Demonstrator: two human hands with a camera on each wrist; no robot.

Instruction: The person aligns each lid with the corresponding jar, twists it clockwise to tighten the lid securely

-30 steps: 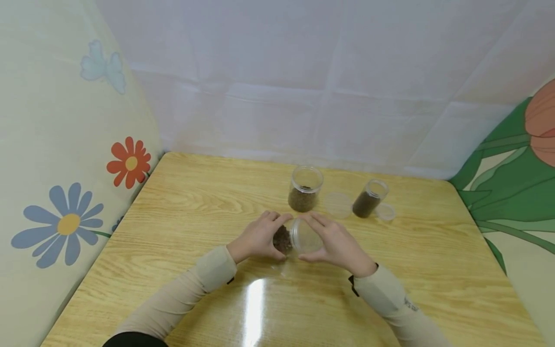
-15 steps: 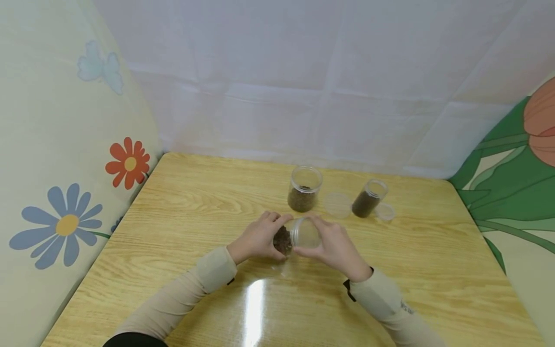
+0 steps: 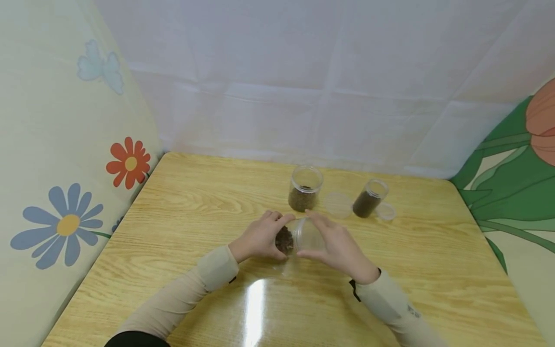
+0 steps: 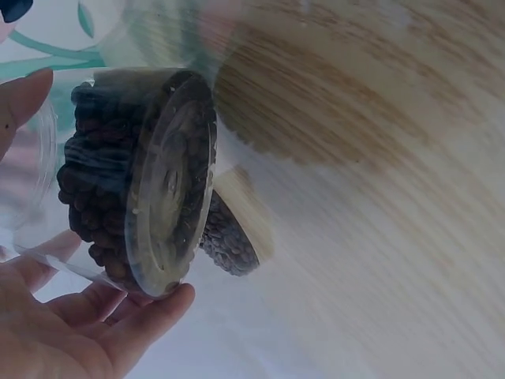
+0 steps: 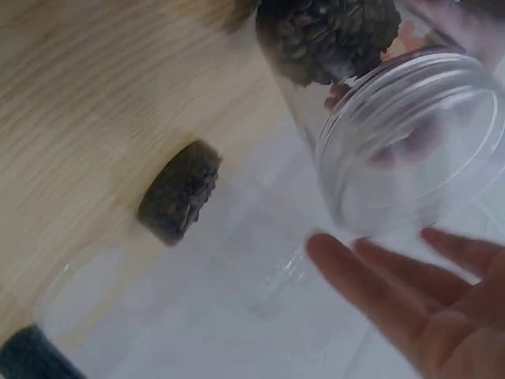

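Note:
My left hand grips a clear jar of dark brown beans, tipped on its side, its base turned left. The thumb and fingers wrap round the bean-filled end. At the jar's other end is a clear, ridged screw lid, which faces right. Around this lid stands my right hand, thumb and fingers spread to either side. In the right wrist view its fingertips lie at or just off the lid's edge; whether any touches is unclear.
Behind the hands stands a wide lidless jar part-filled with brown bits. Right of it lie a clear round lid, a narrower dark-filled jar and a smaller lid. A white cloth hangs behind the wooden table.
My right hand closed in on the lid half a second ago and has since spread its thumb and fingers wider. My left hand and the jar have barely moved.

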